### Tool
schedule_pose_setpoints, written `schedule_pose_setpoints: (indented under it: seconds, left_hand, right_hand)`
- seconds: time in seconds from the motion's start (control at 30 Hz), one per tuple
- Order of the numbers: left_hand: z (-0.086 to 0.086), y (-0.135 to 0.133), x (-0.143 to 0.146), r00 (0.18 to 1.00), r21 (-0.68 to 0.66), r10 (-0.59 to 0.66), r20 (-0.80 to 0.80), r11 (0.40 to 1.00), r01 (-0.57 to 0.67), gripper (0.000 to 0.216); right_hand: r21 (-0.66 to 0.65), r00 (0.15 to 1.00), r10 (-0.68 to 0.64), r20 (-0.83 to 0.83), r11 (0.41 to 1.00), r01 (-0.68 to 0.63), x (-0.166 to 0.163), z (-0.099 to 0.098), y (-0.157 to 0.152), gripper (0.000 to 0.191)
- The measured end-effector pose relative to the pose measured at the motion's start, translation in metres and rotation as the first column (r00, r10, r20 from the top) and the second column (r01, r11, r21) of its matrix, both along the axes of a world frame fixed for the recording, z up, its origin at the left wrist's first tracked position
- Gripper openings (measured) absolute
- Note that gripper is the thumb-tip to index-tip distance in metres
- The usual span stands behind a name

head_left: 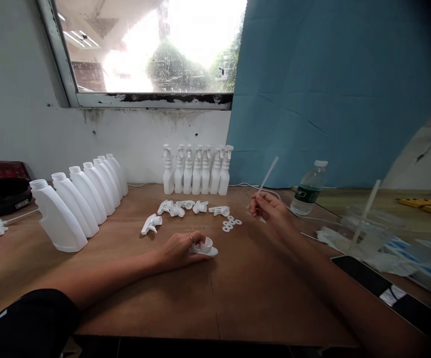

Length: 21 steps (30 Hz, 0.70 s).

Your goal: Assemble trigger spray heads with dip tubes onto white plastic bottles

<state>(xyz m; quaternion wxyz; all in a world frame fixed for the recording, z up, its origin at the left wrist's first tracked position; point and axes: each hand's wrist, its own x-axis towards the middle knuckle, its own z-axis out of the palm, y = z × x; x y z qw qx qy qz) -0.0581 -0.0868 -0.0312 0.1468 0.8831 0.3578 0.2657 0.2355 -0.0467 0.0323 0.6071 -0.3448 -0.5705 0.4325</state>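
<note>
My left hand is closed around a white trigger sprayer head low over the middle of the table, its round collar facing up. Raised to the right, my right hand pinches a thin translucent dip tube that tilts up and to the right. Several loose sprayer heads lie in a loose arc beyond my left hand. Small white ring gaskets are scattered between the two hands, nearer the right one.
Open white bottles line the left side. Several bottles fitted with sprayers stand against the wall. A water bottle, a clear plastic container with a tube in it, and a dark phone are on the right.
</note>
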Motion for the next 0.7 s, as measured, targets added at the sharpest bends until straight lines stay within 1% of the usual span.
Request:
schedule_pose_setpoints:
  seconds: [0.07,0.1,0.13,0.2,0.27,0.37,0.47,0.57,0.6,0.63,0.67,0.7]
  left_hand:
    - [0.002,-0.001,0.001,1.000,0.020,-0.025,0.002,0.999,0.025,0.038]
    - [0.002,-0.001,0.001,0.999,0.045,-0.049,0.003,0.998,0.049,0.036]
    - [0.003,-0.001,0.002,0.997,0.072,-0.073,0.002,0.995,0.073,0.033]
    - [0.002,0.001,0.003,0.994,0.112,-0.106,-0.008,0.988,0.107,0.029]
    - [0.002,0.002,0.003,0.993,0.132,-0.120,-0.013,0.984,0.121,0.028]
    - [0.001,0.003,0.004,0.991,0.155,-0.131,-0.006,0.979,0.130,0.029]
    - [0.002,0.000,0.005,0.993,0.150,-0.120,0.014,0.982,0.117,0.028]
    - [0.003,-0.003,0.005,0.996,0.104,-0.088,0.031,0.991,0.084,0.029]
    - [0.003,-0.004,0.004,0.997,0.073,-0.070,0.036,0.995,0.067,0.032]
    - [0.003,-0.005,0.004,0.998,0.036,-0.048,0.041,0.998,0.047,0.035]
    - [0.003,-0.005,0.004,0.999,-0.002,-0.027,0.046,1.000,0.027,0.037]
    - [0.003,-0.005,0.004,0.999,-0.036,-0.006,0.048,0.999,0.007,0.039]
  right_hand:
    - [-0.057,0.986,0.159,-0.048,0.985,-0.162,-0.016,-0.004,-0.010,0.030]
    - [-0.084,0.975,0.216,-0.048,0.972,-0.219,-0.023,-0.006,-0.014,0.030]
    - [-0.110,0.966,0.257,-0.030,0.960,-0.259,-0.029,-0.009,-0.018,0.030]
    - [-0.149,0.952,0.299,0.060,0.946,-0.288,-0.038,-0.015,-0.021,0.032]
    - [-0.153,0.927,0.314,0.206,0.946,-0.286,-0.043,-0.022,-0.022,0.034]
    - [-0.062,0.854,0.283,0.437,0.957,-0.285,-0.045,-0.029,-0.023,0.032]
    - [0.030,0.743,0.216,0.633,0.953,-0.302,-0.045,-0.033,-0.023,0.026]
    - [0.009,0.602,0.241,0.761,0.924,-0.381,-0.046,-0.038,-0.022,0.017]
    - [-0.008,0.583,0.260,0.770,0.917,-0.398,-0.047,-0.040,-0.021,0.015]
    - [-0.021,0.593,0.275,0.757,0.917,-0.399,-0.049,-0.041,-0.021,0.014]
    - [-0.025,0.632,0.285,0.721,0.922,-0.387,-0.050,-0.042,-0.022,0.015]
    - [-0.020,0.693,0.285,0.663,0.931,-0.364,-0.053,-0.042,-0.022,0.018]
